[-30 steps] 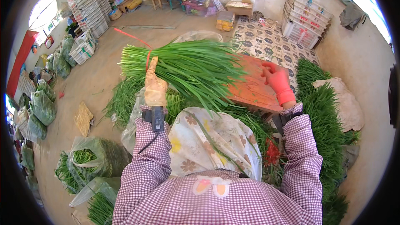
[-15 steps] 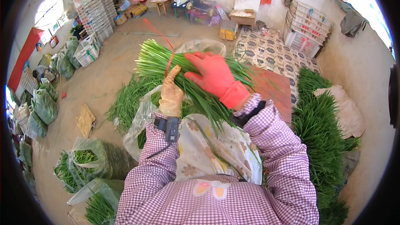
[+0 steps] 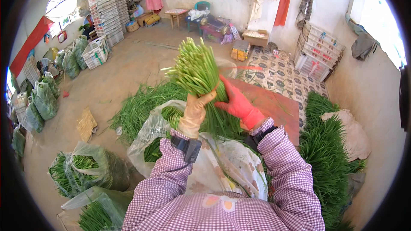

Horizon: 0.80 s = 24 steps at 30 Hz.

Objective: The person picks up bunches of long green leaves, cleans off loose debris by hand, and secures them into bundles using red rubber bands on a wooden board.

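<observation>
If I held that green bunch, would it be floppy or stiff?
Probably both! The green bunch looks stiffer at the top, where pale stalk ends stick up. Lower down it's likely floppy, since the thin leaves hang down. Single stalks might slip out, because the top ends spread apart.

Daylight glares white through the bright window (image 3: 385, 21) at upper right and the arched window (image 3: 61, 3) at upper left. Edges bend toward the black rim, and the red tie (image 3: 246, 67) above centre is blurred.
</observation>
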Available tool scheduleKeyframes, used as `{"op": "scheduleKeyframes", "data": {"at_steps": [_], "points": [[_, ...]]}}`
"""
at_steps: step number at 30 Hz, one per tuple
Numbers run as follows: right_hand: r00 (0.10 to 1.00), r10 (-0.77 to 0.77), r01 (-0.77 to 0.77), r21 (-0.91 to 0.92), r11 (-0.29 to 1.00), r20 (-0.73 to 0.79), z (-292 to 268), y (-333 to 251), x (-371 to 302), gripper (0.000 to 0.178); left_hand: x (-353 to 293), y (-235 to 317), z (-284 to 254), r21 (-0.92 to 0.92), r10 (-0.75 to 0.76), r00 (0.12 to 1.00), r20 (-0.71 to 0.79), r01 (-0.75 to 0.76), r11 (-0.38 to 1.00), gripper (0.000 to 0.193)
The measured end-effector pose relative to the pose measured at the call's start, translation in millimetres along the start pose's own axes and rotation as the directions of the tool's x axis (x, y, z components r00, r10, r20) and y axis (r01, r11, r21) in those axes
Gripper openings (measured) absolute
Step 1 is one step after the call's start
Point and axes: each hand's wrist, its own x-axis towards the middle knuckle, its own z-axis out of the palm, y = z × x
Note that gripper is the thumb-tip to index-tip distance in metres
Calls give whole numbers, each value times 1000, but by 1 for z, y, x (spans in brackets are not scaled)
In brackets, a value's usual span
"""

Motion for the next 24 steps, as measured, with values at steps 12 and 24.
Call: {"op": "scheduleKeyframes", "data": {"at_steps": [12, 24], "points": [[969, 147, -232, 517, 824, 200, -23, 2, -17, 81, 15, 12, 8, 246, -148, 947, 287, 76, 966, 78], [980, 98, -102, -15, 995, -171, -167, -12, -5, 51, 36, -69, 23, 521, -185, 959, 216, 47, 853, 75]]}}
